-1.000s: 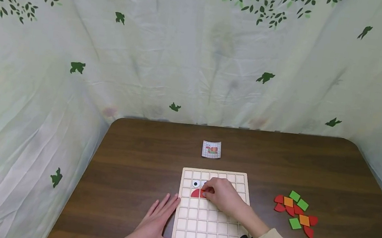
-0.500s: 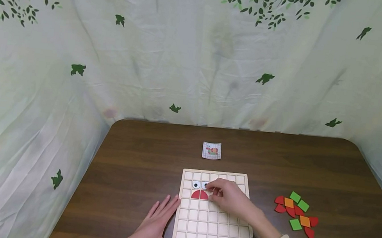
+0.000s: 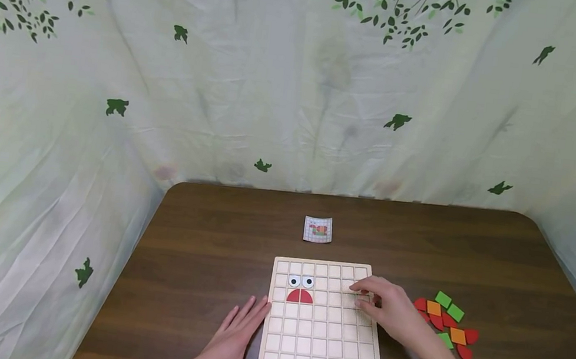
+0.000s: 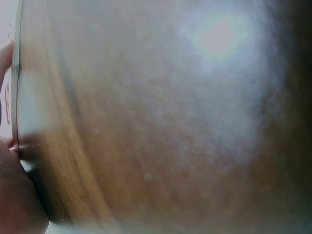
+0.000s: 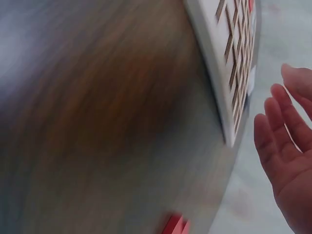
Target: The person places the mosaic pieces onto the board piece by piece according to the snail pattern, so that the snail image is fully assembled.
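Note:
A pale wooden grid board [image 3: 324,321] lies on the table in front of me. Two eye tiles [image 3: 308,282] sit side by side in its upper left cells, and right below them two red quarter-circle tiles [image 3: 293,295] form a half disc. My left hand [image 3: 233,339] rests at the board's left edge, fingers spread straight, thumb at the near corner. Above the board's right edge is my right hand [image 3: 392,307], its fingers loosely bent with nothing between them. In the right wrist view this right hand [image 5: 287,141] shows an empty palm.
To the right of the board lies a loose group of red, orange [image 3: 458,336] and green tiles [image 3: 443,298], partly hidden by the right hand and forearm. A small picture card [image 3: 318,230] lies beyond the board. A printed curtain [image 3: 298,86] hangs behind the table [image 3: 208,224].
My right hand has let go of the second red quarter-circle tile beside the first and moved right, off the tiles, uncovering the right eye tile. The left hand stays at the board's edge.

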`<move>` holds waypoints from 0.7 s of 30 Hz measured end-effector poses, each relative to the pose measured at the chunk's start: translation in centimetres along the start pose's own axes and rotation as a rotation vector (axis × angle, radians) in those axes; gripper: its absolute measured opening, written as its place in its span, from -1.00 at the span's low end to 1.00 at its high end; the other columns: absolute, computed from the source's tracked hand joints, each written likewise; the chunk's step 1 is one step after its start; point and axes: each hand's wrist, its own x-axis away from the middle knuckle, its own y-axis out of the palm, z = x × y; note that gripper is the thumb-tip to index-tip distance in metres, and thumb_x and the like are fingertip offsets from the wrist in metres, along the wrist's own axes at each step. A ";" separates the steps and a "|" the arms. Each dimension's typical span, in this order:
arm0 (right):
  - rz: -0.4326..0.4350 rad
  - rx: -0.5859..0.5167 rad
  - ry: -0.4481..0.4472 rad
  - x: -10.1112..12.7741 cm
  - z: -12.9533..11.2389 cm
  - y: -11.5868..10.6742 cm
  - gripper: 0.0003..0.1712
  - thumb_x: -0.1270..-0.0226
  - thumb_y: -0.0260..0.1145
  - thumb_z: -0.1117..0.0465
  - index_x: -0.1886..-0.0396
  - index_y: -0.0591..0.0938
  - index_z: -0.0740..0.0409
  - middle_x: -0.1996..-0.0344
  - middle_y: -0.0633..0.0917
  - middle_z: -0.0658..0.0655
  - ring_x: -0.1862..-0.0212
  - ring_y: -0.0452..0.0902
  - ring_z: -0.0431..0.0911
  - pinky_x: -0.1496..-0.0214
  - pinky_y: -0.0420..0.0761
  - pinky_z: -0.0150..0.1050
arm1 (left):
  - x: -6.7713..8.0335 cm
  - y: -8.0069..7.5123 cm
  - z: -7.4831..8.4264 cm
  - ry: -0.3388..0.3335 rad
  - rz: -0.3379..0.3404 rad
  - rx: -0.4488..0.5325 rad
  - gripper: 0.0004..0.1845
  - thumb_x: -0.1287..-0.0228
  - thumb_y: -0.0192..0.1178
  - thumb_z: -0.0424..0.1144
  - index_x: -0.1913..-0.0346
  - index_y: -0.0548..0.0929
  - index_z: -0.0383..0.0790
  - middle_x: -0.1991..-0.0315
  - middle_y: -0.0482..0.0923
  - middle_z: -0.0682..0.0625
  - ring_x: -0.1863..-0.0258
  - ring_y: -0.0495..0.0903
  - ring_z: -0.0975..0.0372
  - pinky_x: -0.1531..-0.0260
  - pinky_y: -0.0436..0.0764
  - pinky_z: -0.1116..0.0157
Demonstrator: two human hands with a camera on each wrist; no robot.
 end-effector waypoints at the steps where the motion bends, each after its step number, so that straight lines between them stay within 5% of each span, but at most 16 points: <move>1: 0.011 0.013 0.005 0.3 0.3 -0.2 -0.66 -0.16 0.49 0.30 0.05 0.72 -0.02 0.11 0.66 -0.10 0.21 0.51 -0.14 0.19 0.60 -0.26 | 0.0 0.0 0.0 -0.004 -0.003 0.003 0.24 0.10 0.29 0.49 -0.59 -0.01 0.02 -0.58 -0.13 0.12 -0.54 -0.18 0.06 -0.32 -0.46 0.36; 12: 0.088 0.118 -0.026 2.6 4.8 -3.8 -0.60 -0.13 0.51 0.32 0.02 0.71 -0.04 0.09 0.66 -0.19 0.03 0.55 -0.17 0.07 0.62 -0.13 | 0.1 0.0 0.2 0.021 0.022 -0.018 0.24 0.09 0.31 0.47 -0.58 0.01 -0.03 -0.58 -0.10 0.06 -0.54 -0.15 0.03 -0.29 -0.51 0.43; 21: 0.046 0.171 0.008 4.2 7.5 -6.2 -0.58 -0.13 0.50 0.32 0.00 0.71 -0.06 0.05 0.66 -0.11 -0.02 0.55 -0.01 0.04 0.60 0.00 | 0.0 0.0 0.1 0.015 0.015 -0.023 0.25 0.09 0.29 0.49 -0.59 0.00 -0.01 -0.58 -0.12 0.08 -0.54 -0.16 0.05 -0.29 -0.52 0.43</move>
